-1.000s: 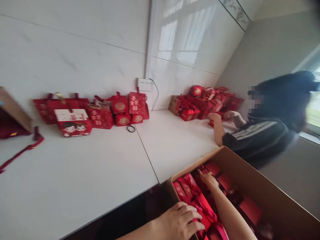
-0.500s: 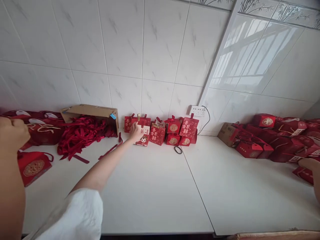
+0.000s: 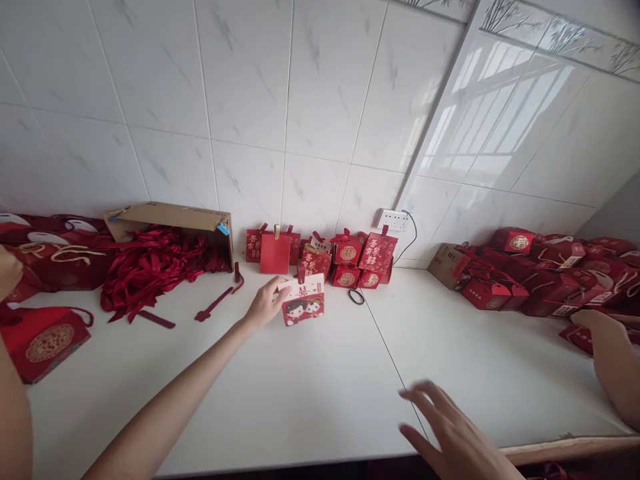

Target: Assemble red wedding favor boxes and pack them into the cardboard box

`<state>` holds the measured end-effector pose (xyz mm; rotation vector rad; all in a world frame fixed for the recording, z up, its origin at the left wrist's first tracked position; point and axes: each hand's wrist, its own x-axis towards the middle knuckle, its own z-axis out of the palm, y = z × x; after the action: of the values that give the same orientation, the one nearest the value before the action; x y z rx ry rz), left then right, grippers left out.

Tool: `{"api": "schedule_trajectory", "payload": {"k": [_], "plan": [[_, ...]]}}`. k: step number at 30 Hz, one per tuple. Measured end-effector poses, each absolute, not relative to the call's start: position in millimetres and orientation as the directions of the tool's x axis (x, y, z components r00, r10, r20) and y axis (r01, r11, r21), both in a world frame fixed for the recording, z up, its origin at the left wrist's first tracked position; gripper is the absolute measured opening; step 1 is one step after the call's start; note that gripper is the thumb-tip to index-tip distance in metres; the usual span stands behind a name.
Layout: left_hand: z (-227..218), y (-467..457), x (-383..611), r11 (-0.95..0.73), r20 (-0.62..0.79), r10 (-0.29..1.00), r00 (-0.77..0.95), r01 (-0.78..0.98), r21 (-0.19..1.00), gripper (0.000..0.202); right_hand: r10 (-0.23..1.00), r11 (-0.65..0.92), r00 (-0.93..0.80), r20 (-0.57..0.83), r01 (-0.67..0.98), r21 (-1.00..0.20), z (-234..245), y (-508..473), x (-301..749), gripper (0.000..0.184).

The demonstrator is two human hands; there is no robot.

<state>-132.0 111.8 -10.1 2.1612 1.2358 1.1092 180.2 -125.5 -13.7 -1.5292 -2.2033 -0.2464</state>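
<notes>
Above the middle of the white table, my left hand (image 3: 267,303) pinches the upper left corner of a small gift box (image 3: 306,308). That box is red and white, with cartoon heads printed on its front. My right hand (image 3: 453,433) hovers over the front edge, fingers spread and slightly blurred, holding nothing. Behind my left hand a plain red gift box (image 3: 275,253) stands by the wall, with a patterned red box (image 3: 254,245) beside it. To their right, several more red boxes (image 3: 379,252) are lined up and partly stacked.
A cardboard box (image 3: 170,215) on its side spills red ribbons (image 3: 155,270). Red bags (image 3: 60,337) lie at the left, near another person's arm (image 3: 13,400). At the right, another person's hand (image 3: 597,327) touches piled red boxes (image 3: 555,280). A black ring (image 3: 356,297) lies mid-table.
My left hand has drawn the cartoon box away from the wall, toward me and rightward, uncovering the plain red box. My right hand has come into view at the lower right.
</notes>
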Motion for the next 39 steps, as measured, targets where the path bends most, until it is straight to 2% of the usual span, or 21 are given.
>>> {"api": "schedule_trajectory", "payload": {"k": [2, 4, 7, 9, 12, 15, 18, 22, 28, 33, 39], "plan": [[-16, 75, -126, -0.57, 0.422, 0.819, 0.389, 0.459, 0.682, 0.025, 0.77, 0.485, -0.369, 0.52, 0.869, -0.102, 6, -86, 145, 0.029], [-23, 46, -119, -0.58, 0.381, 0.796, 0.47, 0.411, 0.704, 0.027, 0.707, 0.546, -0.341, 0.619, 0.82, -0.173, 12, -47, 112, 0.04], [-29, 22, -111, -0.547, 0.349, 0.81, 0.471, 0.395, 0.738, 0.029, 0.591, 0.663, -0.348, 0.728, 0.723, -0.192, -2, -3, 77, 0.031], [-29, 17, -108, -0.52, 0.332, 0.829, 0.45, 0.403, 0.753, 0.028, 0.572, 0.678, -0.301, 0.763, 0.697, -0.233, -15, 11, 66, 0.023], [-26, 14, -104, -0.49, 0.344, 0.839, 0.423, 0.31, 0.815, 0.017, 0.566, 0.681, -0.261, 0.782, 0.683, -0.265, -27, 13, 60, 0.021], [-25, 13, -97, -0.475, 0.431, 0.867, 0.252, 0.153, 0.867, 0.018, 0.536, 0.705, -0.276, 0.798, 0.667, -0.243, -31, 4, 58, 0.026], [-25, 12, -89, -0.498, 0.479, 0.866, 0.145, 0.142, 0.856, 0.019, 0.521, 0.701, -0.256, 0.814, 0.673, -0.237, -34, -5, 56, 0.034], [-24, 15, -87, -0.58, 0.544, 0.808, 0.226, 0.146, 0.801, 0.014, 0.548, 0.657, -0.176, 0.818, 0.695, -0.29, -37, -11, 53, 0.042], [-27, 18, -96, -0.607, 0.557, 0.77, 0.312, 0.086, 0.79, 0.024, 0.581, 0.656, -0.12, 0.805, 0.654, -0.376, -39, -10, 51, 0.041], [-31, 20, -97, -0.639, 0.578, 0.745, 0.333, 0.105, 0.762, 0.029, 0.58, 0.659, -0.117, 0.806, 0.65, -0.379, -38, -9, 53, 0.041], [-30, 20, -96, -0.608, 0.554, 0.76, 0.339, 0.073, 0.79, 0.03, 0.56, 0.69, -0.17, 0.811, 0.637, -0.344, -35, -10, 57, 0.04]]}}
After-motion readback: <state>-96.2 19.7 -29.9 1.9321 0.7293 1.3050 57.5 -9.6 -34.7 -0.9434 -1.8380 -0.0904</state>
